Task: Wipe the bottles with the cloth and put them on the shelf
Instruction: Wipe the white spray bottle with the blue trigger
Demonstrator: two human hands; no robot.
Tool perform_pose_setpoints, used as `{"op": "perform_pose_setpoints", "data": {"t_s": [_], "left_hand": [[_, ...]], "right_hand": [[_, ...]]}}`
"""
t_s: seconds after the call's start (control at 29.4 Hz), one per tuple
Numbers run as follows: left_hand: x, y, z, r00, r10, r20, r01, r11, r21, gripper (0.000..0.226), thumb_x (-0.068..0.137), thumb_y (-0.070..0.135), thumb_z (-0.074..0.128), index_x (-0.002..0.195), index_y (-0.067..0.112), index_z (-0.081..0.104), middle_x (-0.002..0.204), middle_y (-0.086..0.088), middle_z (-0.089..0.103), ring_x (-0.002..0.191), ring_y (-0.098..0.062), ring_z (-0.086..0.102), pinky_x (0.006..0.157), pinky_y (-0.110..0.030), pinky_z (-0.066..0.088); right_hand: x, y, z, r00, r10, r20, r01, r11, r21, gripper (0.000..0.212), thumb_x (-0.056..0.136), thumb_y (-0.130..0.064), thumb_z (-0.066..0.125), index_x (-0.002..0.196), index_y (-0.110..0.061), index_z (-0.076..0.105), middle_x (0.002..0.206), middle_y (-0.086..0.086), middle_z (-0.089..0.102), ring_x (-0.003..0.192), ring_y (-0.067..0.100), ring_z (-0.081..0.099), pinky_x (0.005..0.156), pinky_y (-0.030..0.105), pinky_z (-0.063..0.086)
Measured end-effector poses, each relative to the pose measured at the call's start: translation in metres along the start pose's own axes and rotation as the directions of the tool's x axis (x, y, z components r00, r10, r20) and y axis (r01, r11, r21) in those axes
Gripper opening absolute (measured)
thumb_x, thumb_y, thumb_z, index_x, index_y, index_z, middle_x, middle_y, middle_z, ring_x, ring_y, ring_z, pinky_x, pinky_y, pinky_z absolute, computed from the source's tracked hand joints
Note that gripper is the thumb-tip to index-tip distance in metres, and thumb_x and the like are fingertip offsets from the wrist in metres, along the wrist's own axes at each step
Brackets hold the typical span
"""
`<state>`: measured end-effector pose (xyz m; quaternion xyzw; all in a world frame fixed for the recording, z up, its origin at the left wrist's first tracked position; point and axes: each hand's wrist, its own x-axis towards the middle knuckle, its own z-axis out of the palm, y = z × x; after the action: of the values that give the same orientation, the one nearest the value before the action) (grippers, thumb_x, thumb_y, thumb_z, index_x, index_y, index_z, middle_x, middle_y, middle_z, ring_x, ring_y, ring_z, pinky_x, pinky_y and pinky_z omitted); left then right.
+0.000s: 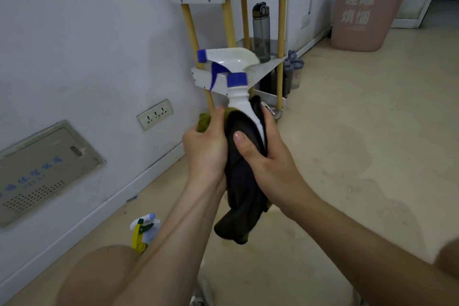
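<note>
A white spray bottle (238,97) with a blue collar and blue nozzle is held upright in front of me. A dark cloth (242,181) with an olive-green side is wrapped around its body and hangs below. My left hand (206,146) grips the wrapped bottle from the left. My right hand (263,154) grips it from the right, thumb pressed on the cloth. Behind stands the shelf (267,67) with white tiers and yellow posts; a grey water bottle (261,32) stands on its middle tier.
Another spray bottle (144,231) with a yellow-green trigger lies on the floor by my left knee. Dark bottles (294,72) stand beside and under the shelf. A pink bin (367,7) stands at the back right. The wall runs along the left.
</note>
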<state>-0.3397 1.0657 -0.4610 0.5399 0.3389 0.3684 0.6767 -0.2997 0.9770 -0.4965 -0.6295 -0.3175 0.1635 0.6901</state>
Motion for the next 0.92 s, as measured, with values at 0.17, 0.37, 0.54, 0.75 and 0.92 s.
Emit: {"op": "perform_pose_setpoints", "data": {"t_s": [0.17,0.37,0.54,0.75,0.92], "left_hand": [[-0.001,-0.003,0.000,0.992,0.066,0.104,-0.075,0.994,0.077,0.022,0.093,0.030,0.064,0.074,0.027,0.075,0.073,0.009,0.074,0.074,-0.007,0.070,0.067,-0.025,0.057],[-0.014,-0.024,0.004,0.929,0.069,0.362,-0.189,0.933,0.308,0.058,0.076,0.051,0.071,0.130,0.037,0.054,0.107,0.019,0.068,0.103,0.000,0.064,0.091,-0.022,0.049],[-0.006,-0.021,0.007,0.968,0.037,0.249,-0.114,0.947,0.301,0.044,0.072,0.052,0.075,0.105,0.024,0.069,0.092,0.005,0.075,0.089,-0.013,0.071,0.087,-0.040,0.057],[0.009,-0.008,0.005,0.984,-0.047,0.174,0.041,0.998,0.037,0.026,0.087,0.028,0.073,0.094,0.003,0.073,0.082,-0.008,0.075,0.074,-0.017,0.072,0.065,-0.026,0.057],[0.015,0.003,0.006,0.989,0.127,0.071,-0.126,0.992,-0.021,0.024,0.091,0.039,0.066,0.081,0.018,0.072,0.080,0.001,0.075,0.085,-0.016,0.072,0.079,-0.032,0.059]], "right_hand": [[0.012,-0.008,-0.010,0.995,0.044,-0.090,-0.041,0.998,0.042,0.028,0.093,-0.038,0.064,0.118,-0.027,0.066,0.103,-0.008,0.072,0.096,0.007,0.068,0.082,0.028,0.053],[0.023,0.004,-0.013,0.912,0.204,-0.357,-0.188,0.979,0.080,0.030,0.088,-0.047,0.055,0.091,-0.025,0.076,0.081,-0.003,0.075,0.086,0.021,0.072,0.089,0.055,0.054],[0.019,0.007,-0.006,0.881,0.168,-0.442,-0.182,0.983,0.010,0.026,0.074,-0.050,0.059,0.091,-0.039,0.075,0.082,-0.011,0.075,0.086,0.016,0.071,0.089,0.053,0.054],[0.000,-0.001,0.002,0.984,-0.128,-0.126,0.096,0.967,-0.235,0.048,0.096,-0.015,0.059,0.140,-0.031,0.048,0.110,-0.030,0.052,0.106,-0.009,0.050,0.094,0.005,0.034],[0.000,0.004,-0.013,0.981,0.192,0.025,-0.189,0.976,-0.107,0.084,0.067,-0.077,0.061,0.142,-0.053,0.031,0.138,-0.019,0.045,0.126,0.004,0.049,0.108,0.032,0.043]]}}
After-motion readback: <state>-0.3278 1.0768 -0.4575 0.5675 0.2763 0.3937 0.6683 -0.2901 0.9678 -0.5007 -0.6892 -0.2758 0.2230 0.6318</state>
